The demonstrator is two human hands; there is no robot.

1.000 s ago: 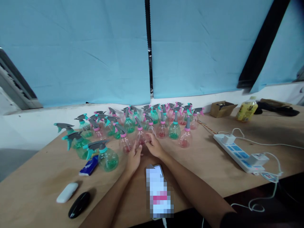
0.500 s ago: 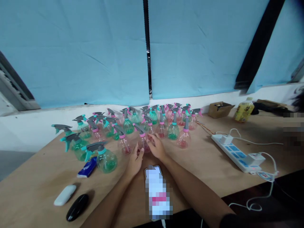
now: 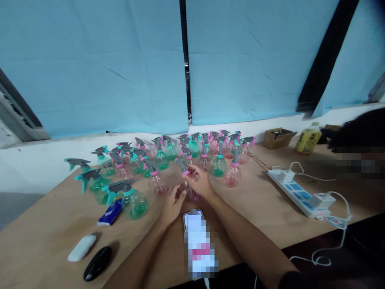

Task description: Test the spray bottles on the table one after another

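A clear pink spray bottle (image 3: 193, 195) with a grey and pink trigger head stands tilted a little near the middle of the table. My right hand (image 3: 201, 181) is closed around its neck and upper side, hiding part of it. Left of the bottle's lower body is my left hand (image 3: 173, 204), fingers loosely curved and thumb apart, holding nothing. A phone (image 3: 197, 237) lies just below both hands, its screen blurred. Another pink spray bottle (image 3: 158, 185) stands to the left, and a green one (image 3: 219, 165) to the right behind my right hand.
Several pink and green spray bottles crowd the table's back. At left lie a blue packet (image 3: 110, 212), a white case (image 3: 82, 248) and a black case (image 3: 98, 263). At right are a power strip (image 3: 296, 194), a cardboard box (image 3: 278, 138), a yellow drink bottle (image 3: 308, 138) and part of another person's head.
My right hand has taken hold of the pink spray bottle, which has shifted nearer and slightly right, now tilted. Another person's dark hair has come further in at right.
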